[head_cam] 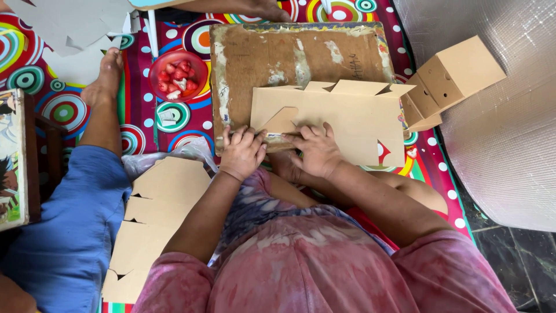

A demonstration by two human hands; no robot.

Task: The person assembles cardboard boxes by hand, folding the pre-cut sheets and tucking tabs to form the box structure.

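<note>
Head view: both hands (242, 152) (315, 149) press the cardboard blank's (347, 119) near edge.

A home floor workshop: cardboard blanks (153, 223) and folded boxes (454, 78) surround the worn board (289, 55) on a patterned mat (174, 116).

Tan cardboard sheet (341, 119); red bowl (178, 75); mat (139, 110) red, multicoloured circles; pink tie-dye shirt (324, 266).

Both hands, left hand (242, 152) and right hand (317, 149), pressed a flat cardboard cutout (336, 119) (tabs notched) on the worn board (260, 58); a folded box (454, 78) lay right of the grip.
</note>
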